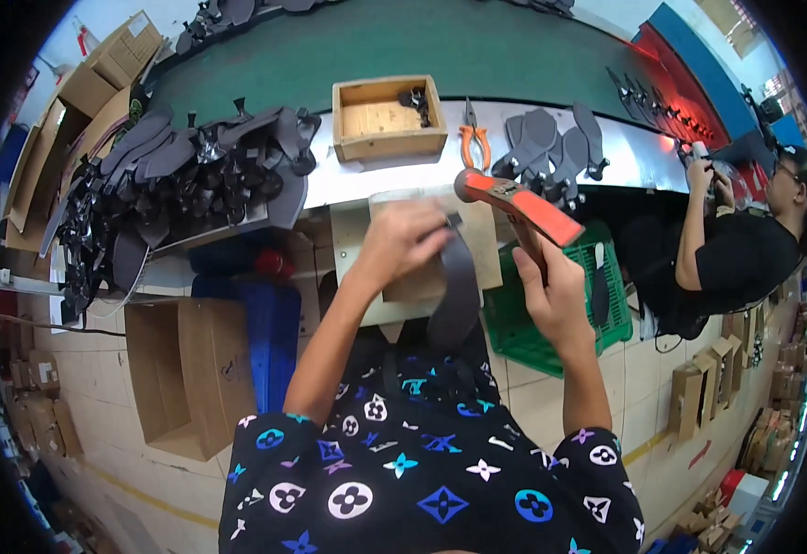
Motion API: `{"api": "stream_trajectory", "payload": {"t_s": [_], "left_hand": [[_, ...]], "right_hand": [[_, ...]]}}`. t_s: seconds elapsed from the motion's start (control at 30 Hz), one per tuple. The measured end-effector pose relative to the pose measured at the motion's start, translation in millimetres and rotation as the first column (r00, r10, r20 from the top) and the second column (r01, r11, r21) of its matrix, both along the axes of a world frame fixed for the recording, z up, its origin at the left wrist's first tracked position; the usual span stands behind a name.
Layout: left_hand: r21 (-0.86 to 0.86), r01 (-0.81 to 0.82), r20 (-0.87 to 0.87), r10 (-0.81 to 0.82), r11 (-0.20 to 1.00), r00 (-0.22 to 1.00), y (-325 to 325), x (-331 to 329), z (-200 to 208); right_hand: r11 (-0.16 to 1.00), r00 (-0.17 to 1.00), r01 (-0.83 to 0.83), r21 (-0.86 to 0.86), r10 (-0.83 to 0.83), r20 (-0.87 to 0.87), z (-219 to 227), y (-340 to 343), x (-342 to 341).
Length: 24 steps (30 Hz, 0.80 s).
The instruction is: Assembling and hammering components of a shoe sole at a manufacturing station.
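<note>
My right hand (555,291) is wrapped round the handle of a hammer (543,216) with an orange-red head, raised to the right of the wooden work board (403,277). Over that board my left hand (403,242) is closed, its fingers slightly blurred, at the far end of a dark grey shoe sole (457,291). A small black piece shows at the fingertips, probably part of the heel. The sole's wide end points toward my lap. Exactly how the fingers grip it is partly hidden.
Heeled soles (191,166) are piled at left; more soles (551,138) lie at right. Between them are a wooden box (389,145) with small dark parts and orange-handled pliers (473,143). A green crate (537,355), a cardboard box (205,369) and a co-worker (745,231) are nearby.
</note>
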<state>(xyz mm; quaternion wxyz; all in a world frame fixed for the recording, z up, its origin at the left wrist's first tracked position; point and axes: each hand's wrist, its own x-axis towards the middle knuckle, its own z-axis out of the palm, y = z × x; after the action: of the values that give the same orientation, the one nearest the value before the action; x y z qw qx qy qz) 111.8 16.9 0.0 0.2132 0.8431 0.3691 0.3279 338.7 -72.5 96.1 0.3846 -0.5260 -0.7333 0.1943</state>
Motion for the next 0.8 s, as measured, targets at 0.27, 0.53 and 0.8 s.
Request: {"api": "stream_trajectory", "payload": {"t_s": [0.27, 0.53, 0.8], "left_hand": [[-0.649, 0.431, 0.608, 0.086, 0.627, 0.789, -111.6, 0.5, 105.9], [-0.726, 0.584, 0.639, 0.044, 0.363, 0.768, -125.7, -17.5, 126.7], [-0.607, 0.794, 0.776, -0.186, 0.04, 0.603, -129.7, -19.9, 115.5]], "right_hand": [[0.941, 0.826, -0.297, 0.161, 0.168, 0.539, -55.7, 33.8, -6.9], [0.691, 0.644, -0.721, -0.057, 0.636, -0.425, 14.6, 5.0, -16.9], [0.331, 0.293, -0.943, 0.04, 0.879, -0.376, 43.1, -3.8, -27.5]]}}
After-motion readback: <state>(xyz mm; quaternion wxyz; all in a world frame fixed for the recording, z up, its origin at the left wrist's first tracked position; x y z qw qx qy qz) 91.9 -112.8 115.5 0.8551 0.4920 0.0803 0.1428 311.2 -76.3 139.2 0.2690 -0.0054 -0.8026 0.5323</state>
